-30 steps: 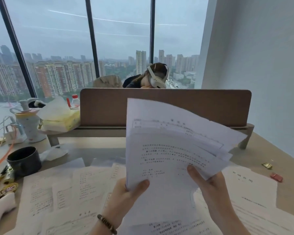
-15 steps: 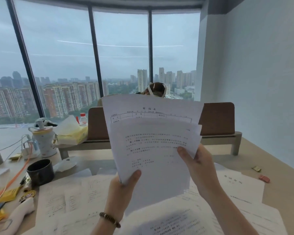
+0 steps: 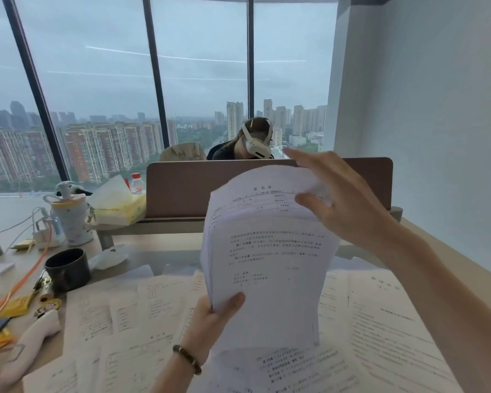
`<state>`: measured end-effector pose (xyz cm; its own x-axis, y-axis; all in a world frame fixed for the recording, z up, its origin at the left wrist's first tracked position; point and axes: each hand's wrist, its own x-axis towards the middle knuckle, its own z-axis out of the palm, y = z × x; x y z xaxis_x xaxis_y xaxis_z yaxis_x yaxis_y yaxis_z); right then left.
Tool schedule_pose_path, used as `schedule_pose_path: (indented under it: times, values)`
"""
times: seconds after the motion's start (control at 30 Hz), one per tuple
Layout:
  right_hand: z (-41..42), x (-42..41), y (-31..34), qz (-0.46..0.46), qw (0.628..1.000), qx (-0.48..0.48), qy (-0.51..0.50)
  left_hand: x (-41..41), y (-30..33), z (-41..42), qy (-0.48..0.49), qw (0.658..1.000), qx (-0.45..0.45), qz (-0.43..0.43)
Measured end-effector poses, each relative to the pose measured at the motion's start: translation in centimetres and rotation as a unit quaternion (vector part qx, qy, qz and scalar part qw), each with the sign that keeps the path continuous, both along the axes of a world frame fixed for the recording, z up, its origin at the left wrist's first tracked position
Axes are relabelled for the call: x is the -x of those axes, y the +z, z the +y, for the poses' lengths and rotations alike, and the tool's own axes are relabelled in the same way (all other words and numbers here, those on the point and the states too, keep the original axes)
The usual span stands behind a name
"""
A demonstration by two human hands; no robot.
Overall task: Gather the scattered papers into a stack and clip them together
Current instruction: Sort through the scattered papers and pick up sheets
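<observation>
Papers [image 3: 267,251] stand upright above the tabletop [image 3: 448,245], pinched at the bottom corner by the left hand [image 3: 210,321]; its fingers sit hidden behind the sheets. The right hand [image 3: 343,199], fingers spread and relaxed, touches the top edge. Sheets could slip or fan out, since 1 pinch holds them. They look white, printed, unevenly aligned; more sheets [image 3: 119,316] lie below.
</observation>
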<state>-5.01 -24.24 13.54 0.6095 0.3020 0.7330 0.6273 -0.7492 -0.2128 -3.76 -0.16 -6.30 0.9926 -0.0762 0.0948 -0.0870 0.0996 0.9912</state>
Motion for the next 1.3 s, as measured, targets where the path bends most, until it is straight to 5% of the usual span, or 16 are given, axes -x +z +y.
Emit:
schedule_pose_path:
  times: [1.03,1.17,1.3]
  values:
    - [-0.2,0.3,-2.0,0.179,0.982,0.041,0.041,0.3,0.5,0.8,-0.027,1.000,0.013,0.004]
    - [-0.3,0.5,-2.6,0.166,0.984,-0.057,0.038,0.1,0.5,0.6,-0.021,1.000,0.013,0.001]
    - [-1.5,0.2,-6.6,0.141,0.921,-0.360,0.053,-0.3,0.2,0.8,-0.011,1.000,0.017,-0.005]
